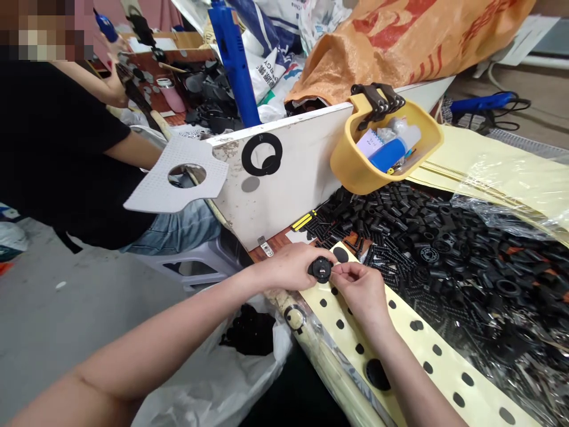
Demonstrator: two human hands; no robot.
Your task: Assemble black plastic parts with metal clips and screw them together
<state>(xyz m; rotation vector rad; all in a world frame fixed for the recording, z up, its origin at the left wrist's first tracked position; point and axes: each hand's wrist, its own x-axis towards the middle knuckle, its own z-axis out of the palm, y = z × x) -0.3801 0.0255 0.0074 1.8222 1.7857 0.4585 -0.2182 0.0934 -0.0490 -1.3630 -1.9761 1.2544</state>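
Alongside, black plastic parts (pixel 444 267) lie heaped above the concrete floor (pixel 75 296)

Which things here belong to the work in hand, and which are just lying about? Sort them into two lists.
In hand: left hand, right hand, black round part, yellow sheet dotted with black pads, heap of black parts.

Lying about: yellow caddy, blue glue gun, white plastic bag.
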